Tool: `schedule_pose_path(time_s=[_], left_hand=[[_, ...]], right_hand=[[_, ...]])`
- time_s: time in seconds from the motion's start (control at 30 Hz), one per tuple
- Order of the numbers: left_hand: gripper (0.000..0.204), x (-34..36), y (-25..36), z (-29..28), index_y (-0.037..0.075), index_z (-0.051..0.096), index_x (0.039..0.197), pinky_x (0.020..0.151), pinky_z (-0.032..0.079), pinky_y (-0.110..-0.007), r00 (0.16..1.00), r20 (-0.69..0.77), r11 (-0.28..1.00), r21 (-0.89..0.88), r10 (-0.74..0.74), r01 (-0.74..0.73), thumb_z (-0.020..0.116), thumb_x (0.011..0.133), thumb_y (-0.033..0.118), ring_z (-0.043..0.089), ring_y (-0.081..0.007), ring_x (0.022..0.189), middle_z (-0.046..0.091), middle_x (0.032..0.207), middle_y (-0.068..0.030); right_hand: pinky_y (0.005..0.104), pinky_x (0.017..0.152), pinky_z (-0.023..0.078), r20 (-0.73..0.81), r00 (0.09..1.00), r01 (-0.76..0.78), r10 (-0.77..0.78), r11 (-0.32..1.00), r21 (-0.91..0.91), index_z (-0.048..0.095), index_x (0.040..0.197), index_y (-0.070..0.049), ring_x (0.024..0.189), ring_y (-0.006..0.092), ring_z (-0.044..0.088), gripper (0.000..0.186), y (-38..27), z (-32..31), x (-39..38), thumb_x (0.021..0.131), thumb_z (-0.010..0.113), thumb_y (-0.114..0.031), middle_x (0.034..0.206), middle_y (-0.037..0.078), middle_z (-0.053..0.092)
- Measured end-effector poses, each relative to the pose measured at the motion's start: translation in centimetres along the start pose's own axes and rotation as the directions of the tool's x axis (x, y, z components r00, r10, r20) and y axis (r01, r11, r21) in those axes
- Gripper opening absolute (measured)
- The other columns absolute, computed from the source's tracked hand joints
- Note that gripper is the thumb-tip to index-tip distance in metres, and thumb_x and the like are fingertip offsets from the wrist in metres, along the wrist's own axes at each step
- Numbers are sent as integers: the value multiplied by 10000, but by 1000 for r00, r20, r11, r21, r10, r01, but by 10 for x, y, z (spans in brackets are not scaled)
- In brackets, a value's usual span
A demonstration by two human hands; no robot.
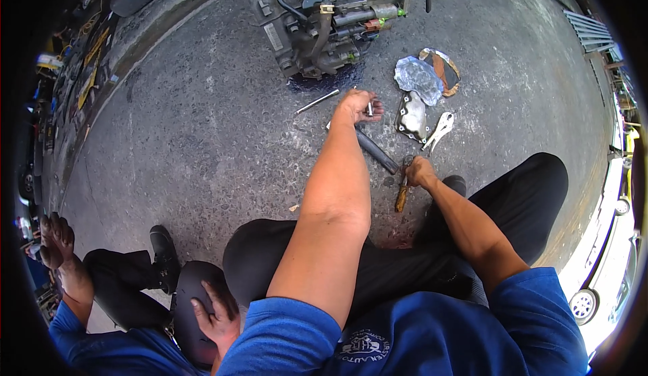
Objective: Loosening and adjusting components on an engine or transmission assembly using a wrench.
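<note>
My left hand (363,106), palm partly turned up and fingers curled, holds a small silver bolt-like piece (370,109) just in front of a greasy transmission-like unit (324,32). Lower right, my right hand (421,172) is closed on a tool with a worn yellow-brown handle (401,199); its kind is partly hidden by the fingers. Between the hands lies a dark-gripped bar (376,151), passing behind my left wrist. A thin metal rod (317,102) rests on the floor left of that wrist. Right of it are a metal cover plate (412,116) and silver locking pliers (441,130).
A plastic-wrapped item (418,77) and a brown-and-tan ring-shaped piece (445,72) lie beyond the cover plate. Dark fluid (337,79) wets the concrete below the unit. Another person (135,342) sits close at my left, one hand (217,315) on a knee.
</note>
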State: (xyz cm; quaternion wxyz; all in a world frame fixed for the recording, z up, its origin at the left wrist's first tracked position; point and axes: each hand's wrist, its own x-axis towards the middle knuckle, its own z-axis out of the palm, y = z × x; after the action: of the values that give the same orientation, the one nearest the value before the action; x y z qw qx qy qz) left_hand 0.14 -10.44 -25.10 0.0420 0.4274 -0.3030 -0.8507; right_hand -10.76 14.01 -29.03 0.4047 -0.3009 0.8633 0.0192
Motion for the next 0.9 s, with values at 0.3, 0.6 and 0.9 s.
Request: schedule_pose_path(time_s=[0.3,0.6,0.9], left_hand=[[266,-31,31,2,-42,481,1167,830,529,-419,931,273,963,-183,242,-197,442,936,84,592,-319,983,565,1053,-193],[259,-70,88,63,-107,425,1133,842,528,-406,752,389,819,-463,532,-339,423,938,63,598,-381,969,554,964,-221],[215,-81,99,79,-52,505,1072,875,524,-389,704,257,670,-624,662,-402,472,932,107,585,-353,1010,544,916,-135]], right_hand=[[260,509,507,50,859,349,-509,655,671,445,1157,34,686,153,568,404,-132,-128,-56,907,555,-264,712,66,475],[326,704,431,-486,479,851,-731,522,55,553,1073,-10,738,184,535,368,-150,-179,-75,924,515,-344,806,145,606],[307,602,397,-609,427,893,-669,419,166,539,983,3,646,133,473,328,-153,-182,-71,936,499,-319,689,99,544]])
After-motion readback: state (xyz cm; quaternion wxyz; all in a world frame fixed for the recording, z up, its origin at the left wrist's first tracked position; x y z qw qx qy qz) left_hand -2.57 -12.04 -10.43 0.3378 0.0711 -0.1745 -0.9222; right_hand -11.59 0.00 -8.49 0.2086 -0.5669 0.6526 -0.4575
